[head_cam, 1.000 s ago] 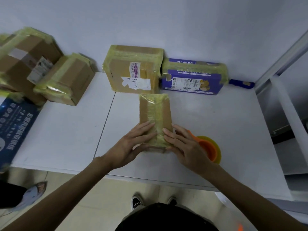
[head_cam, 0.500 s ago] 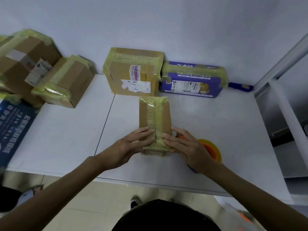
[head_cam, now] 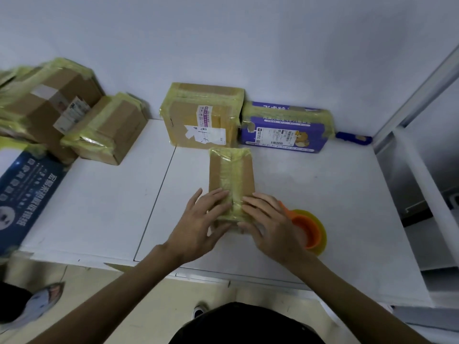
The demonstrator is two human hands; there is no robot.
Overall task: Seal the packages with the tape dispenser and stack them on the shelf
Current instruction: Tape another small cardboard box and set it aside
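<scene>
A small brown cardboard package [head_cam: 232,173] lies lengthwise on the white table [head_cam: 99,207], a strip of yellowish tape running down its top. My left hand [head_cam: 201,222] presses flat on the near left part of the package with straight fingers. My right hand [head_cam: 269,223] presses flat on its near right part. The near end of the package is hidden under both hands. An orange and yellow tape dispenser [head_cam: 306,230] lies on the table just right of my right hand, partly covered by it.
Taped packages stand along the back wall: a brown box [head_cam: 202,115], a purple box [head_cam: 285,126], two brown boxes [head_cam: 106,131] at the left. A blue box [head_cam: 22,194] lies at the left edge. A white shelf frame [head_cam: 422,170] stands right. A blue handle [head_cam: 354,139] lies behind.
Both hands have slid a little toward me along the package's near end, still pressing the tape. The package and the dispenser have stayed in place.
</scene>
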